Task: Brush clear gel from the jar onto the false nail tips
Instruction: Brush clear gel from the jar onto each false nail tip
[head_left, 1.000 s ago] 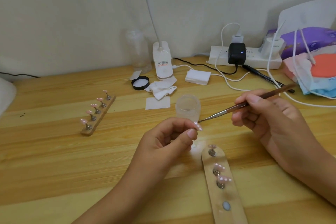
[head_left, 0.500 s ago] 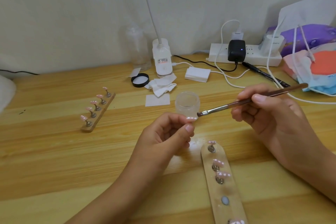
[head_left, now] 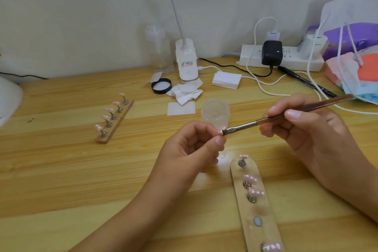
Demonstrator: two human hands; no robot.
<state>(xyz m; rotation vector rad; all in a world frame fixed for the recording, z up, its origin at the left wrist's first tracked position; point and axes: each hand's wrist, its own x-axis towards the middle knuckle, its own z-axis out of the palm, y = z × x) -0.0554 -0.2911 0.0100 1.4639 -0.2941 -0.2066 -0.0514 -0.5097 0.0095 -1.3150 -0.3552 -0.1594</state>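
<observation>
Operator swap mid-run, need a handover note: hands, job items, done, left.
Left hand pinches a small pink false nail tip. Right hand holds a brown-handled flat brush, bristles touching that tip.
Open frosted gel jar stands just behind them.
Near wooden strip: four tips seated, one seat bare. Far wooden strip: five tips.
Done: cannot tell which tips are coated.
To do: finish this tip, reseat it, coat the rest.
</observation>
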